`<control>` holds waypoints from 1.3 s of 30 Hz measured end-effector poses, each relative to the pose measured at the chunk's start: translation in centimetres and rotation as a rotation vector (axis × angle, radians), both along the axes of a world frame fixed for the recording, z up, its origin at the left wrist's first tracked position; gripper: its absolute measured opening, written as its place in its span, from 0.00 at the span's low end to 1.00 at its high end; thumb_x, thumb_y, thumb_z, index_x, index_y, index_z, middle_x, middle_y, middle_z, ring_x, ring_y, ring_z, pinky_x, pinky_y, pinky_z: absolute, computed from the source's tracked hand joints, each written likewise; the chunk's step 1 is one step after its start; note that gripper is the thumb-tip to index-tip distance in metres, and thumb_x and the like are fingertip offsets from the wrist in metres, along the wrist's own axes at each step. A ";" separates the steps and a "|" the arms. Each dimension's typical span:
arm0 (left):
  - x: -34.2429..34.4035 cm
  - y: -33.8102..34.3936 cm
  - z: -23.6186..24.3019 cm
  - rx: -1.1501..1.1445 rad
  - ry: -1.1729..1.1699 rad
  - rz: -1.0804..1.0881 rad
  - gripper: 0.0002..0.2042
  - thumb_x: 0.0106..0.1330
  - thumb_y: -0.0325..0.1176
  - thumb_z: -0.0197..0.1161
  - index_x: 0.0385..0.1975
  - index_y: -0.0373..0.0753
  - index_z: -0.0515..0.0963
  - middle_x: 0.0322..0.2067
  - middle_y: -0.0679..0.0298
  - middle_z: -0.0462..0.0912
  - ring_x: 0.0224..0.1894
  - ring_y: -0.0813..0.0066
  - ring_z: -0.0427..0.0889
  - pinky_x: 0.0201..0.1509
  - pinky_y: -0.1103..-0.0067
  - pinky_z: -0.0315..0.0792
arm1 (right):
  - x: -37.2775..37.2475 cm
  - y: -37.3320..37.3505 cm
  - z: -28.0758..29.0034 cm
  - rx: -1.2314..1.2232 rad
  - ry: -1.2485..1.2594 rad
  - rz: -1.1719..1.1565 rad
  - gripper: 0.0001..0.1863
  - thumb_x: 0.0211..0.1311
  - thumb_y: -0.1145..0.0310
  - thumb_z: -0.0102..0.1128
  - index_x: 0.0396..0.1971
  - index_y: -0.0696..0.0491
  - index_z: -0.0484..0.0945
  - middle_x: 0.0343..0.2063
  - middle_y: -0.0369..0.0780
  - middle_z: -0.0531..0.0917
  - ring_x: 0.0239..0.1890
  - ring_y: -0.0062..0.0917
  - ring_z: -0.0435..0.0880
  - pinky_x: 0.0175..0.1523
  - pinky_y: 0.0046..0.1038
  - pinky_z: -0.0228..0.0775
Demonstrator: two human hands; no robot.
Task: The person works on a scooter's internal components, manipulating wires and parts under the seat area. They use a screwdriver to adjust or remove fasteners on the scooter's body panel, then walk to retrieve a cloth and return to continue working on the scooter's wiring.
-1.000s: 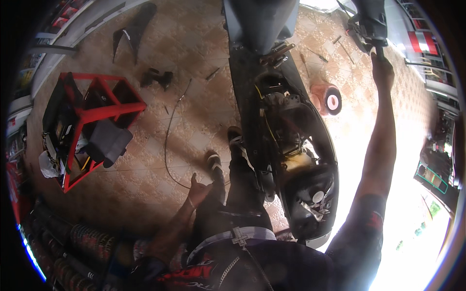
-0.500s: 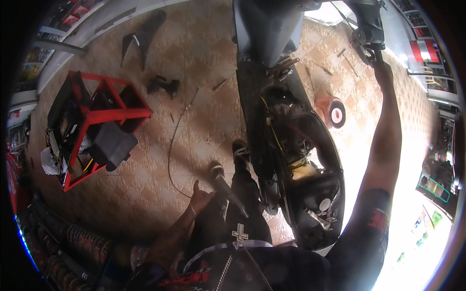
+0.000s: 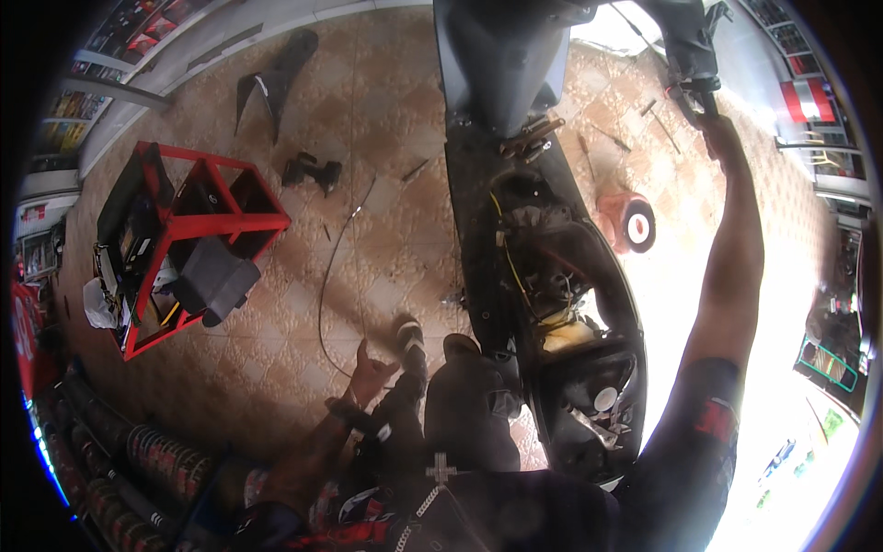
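At the lower middle of the frame, a cross pendant (image 3: pixel 441 470) is hung in front of the legs (image 3: pixel 469 396). Just left of these, the left hand (image 3: pixel 372 375) is held empty, its thumb spread apart from its fingers, close in the frame to the lower end of a thin cable (image 3: pixel 322 308) laid in a curve on the floor (image 3: pixel 395 230). By the 2 legs that hand is parted from the scooter (image 3: pixel 538 239), which is stood right of centre with its body stripped open and its long axis run from the upper middle down toward the lower right. Inside its rear a white cap (image 3: pixel 605 399) is seen, and tubular parts (image 3: pixel 533 138) are laid farther up, at its front. The right hand (image 3: pixel 719 136) is stretched to the upper right, where the grip (image 3: pixel 706 103) is clasped by its fingers, though their tips cannot be made out; the grip is pointed down the frame, roughly toward the wrist. Beyond the scooter's right side a reddish drum (image 3: pixel 618 219) is set down, with a T-shaped tool (image 3: pixel 662 127) above it. At the left, a grey case (image 3: pixel 219 278) is held in a red trolley (image 3: pixel 216 224); at the upper left, a black panel (image 3: pixel 287 66) is laid flat.
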State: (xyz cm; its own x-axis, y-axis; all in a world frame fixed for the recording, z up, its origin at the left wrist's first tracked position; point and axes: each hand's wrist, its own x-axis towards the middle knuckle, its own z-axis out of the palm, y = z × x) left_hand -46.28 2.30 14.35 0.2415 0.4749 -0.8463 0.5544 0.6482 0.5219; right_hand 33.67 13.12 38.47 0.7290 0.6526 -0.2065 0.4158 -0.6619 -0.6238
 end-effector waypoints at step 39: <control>-0.6 -1.3 2.2 -0.008 0.036 -0.166 0.52 0.61 0.38 0.73 0.73 0.30 0.37 0.23 0.65 0.79 0.23 0.79 0.77 0.29 0.81 0.74 | -2.6 1.7 0.7 -0.565 -0.551 -0.159 0.37 0.62 0.39 0.54 0.64 0.50 0.72 0.62 0.50 0.75 0.66 0.45 0.73 0.66 0.49 0.67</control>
